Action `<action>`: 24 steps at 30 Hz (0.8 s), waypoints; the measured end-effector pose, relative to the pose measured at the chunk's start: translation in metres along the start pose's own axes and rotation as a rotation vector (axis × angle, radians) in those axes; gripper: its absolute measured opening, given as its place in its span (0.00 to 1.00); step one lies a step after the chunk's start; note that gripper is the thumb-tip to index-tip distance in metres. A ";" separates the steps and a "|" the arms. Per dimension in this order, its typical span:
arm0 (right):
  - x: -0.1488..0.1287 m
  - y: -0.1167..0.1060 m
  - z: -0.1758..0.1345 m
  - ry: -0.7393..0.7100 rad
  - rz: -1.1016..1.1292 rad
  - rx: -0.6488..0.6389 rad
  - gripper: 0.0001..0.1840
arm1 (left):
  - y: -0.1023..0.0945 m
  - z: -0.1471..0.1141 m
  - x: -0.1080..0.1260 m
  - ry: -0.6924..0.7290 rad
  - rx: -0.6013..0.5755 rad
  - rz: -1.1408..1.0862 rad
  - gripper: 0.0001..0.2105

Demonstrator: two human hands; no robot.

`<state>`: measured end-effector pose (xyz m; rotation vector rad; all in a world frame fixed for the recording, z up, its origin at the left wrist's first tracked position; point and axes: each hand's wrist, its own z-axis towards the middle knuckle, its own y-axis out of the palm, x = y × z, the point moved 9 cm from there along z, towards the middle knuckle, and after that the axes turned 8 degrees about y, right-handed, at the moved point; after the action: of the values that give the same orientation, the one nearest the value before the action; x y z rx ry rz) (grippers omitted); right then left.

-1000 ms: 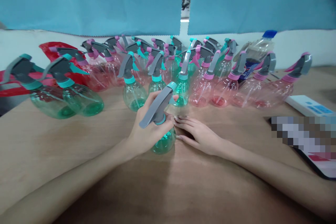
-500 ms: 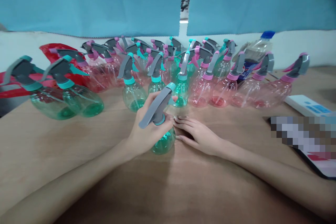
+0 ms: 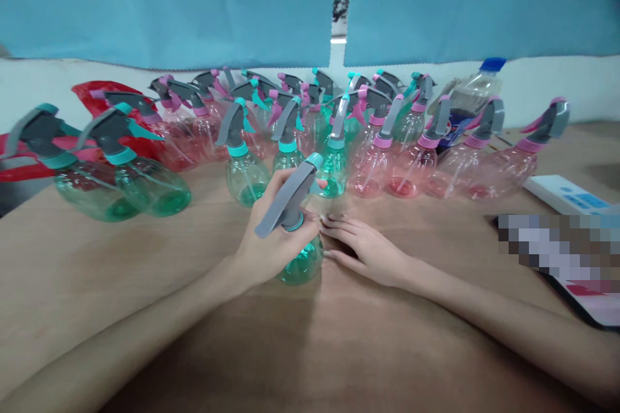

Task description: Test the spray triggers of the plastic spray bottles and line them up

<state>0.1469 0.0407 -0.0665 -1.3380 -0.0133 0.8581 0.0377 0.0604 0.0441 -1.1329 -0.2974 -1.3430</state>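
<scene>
My left hand [image 3: 271, 242] grips a green spray bottle [image 3: 303, 261] with a grey trigger head [image 3: 288, 200], standing upright on the wooden table [image 3: 339, 348]. My right hand [image 3: 368, 248] lies flat on the table just right of the bottle, fingertips touching its side, holding nothing. Behind stand several green spray bottles [image 3: 245, 168] and pink spray bottles [image 3: 378, 168] in rows.
Two green bottles [image 3: 121, 177] lean at the left by a red bag [image 3: 97, 97]. A clear water bottle with a blue cap [image 3: 467, 100] stands back right. A white flat device [image 3: 566, 193] and a dark tablet [image 3: 581, 290] lie at the right edge. Blue curtains hang behind.
</scene>
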 end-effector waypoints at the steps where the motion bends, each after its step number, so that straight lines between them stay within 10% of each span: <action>1: 0.000 0.000 0.000 -0.002 0.001 0.004 0.24 | 0.000 0.000 0.000 -0.002 0.000 0.014 0.19; 24: 0.000 -0.001 0.000 0.008 -0.001 0.000 0.24 | -0.003 0.000 0.001 0.004 -0.005 0.040 0.12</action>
<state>0.1471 0.0406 -0.0654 -1.3418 -0.0078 0.8515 0.0350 0.0601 0.0465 -1.1349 -0.2667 -1.3113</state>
